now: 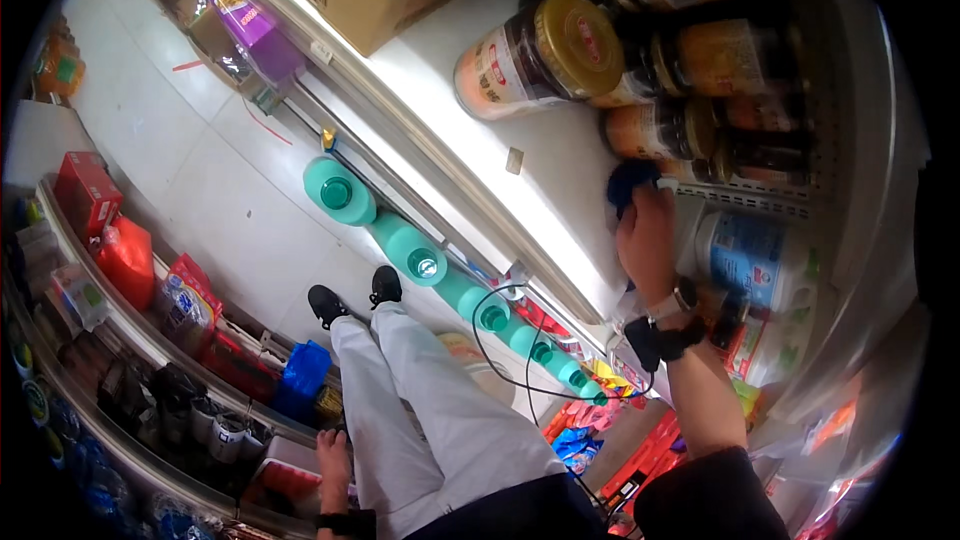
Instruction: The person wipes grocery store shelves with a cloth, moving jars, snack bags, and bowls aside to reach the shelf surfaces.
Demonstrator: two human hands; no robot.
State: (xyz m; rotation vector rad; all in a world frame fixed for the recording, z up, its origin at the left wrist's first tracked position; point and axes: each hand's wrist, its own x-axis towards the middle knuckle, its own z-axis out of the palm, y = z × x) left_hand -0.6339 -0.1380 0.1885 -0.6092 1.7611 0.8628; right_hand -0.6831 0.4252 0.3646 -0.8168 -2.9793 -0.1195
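My right hand grips a dark blue cloth against the white shelf board, close to its inner end. Just above the cloth lie glass jars with gold lids, the nearest large jar standing apart at the front of the group. A watch and a strapped device with a black cable are on my right wrist. Down by my left leg, my left hand is beside the edge of the opposite shelf, with nothing visible in it and the fingers slightly bent.
A cardboard box sits on the same shelf. Several green bottles stand in a row along the shelf's foot. White jugs with a blue label are beyond my right wrist. Packages, including a red bag, fill the left shelf.
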